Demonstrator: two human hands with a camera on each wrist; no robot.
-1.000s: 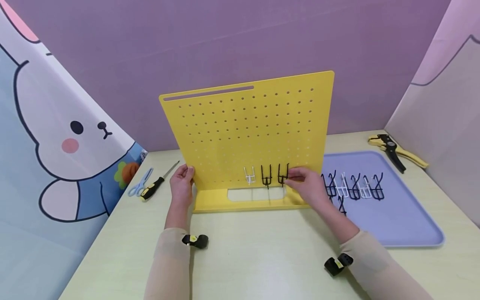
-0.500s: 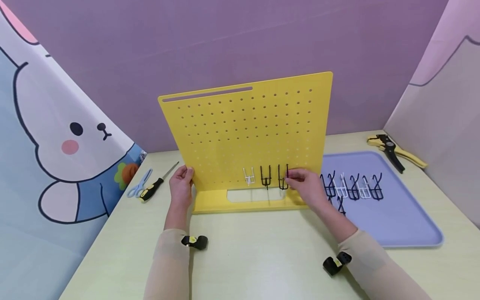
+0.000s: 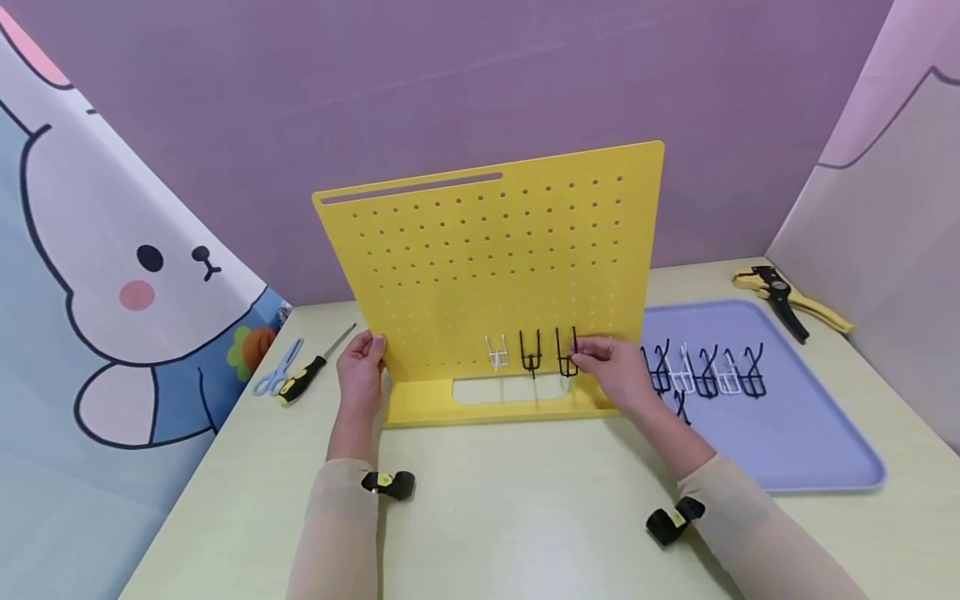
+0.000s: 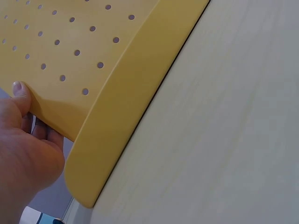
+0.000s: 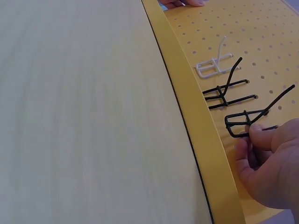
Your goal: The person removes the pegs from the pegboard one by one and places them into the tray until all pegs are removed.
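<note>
A yellow pegboard (image 3: 480, 250) stands upright on its base on the table. My left hand (image 3: 361, 373) grips its left edge, thumb on the front face and fingers behind, as the left wrist view also shows. My right hand (image 3: 617, 372) pinches a black wire hook (image 5: 240, 123) between thumb and fingers, low on the board's right half. This hook lies against the perforated face, its prong sticking outward. To its left, a second black hook (image 3: 531, 352) and a white hook (image 3: 497, 352) sit on the board in the same row.
On the right, a lavender tray (image 3: 787, 450) holds several black and white wire hooks (image 3: 707, 372). Yellow-black pliers (image 3: 787, 300) lie behind it. A screwdriver (image 3: 303, 379) and blue scissors (image 3: 279, 372) lie left of the board. A purple wall (image 3: 480, 75) rises behind.
The black hook in my right hand has shifted slightly at the board, its lower end now straighter. My left hand keeps its grip on the edge. The head view has drifted a little.
</note>
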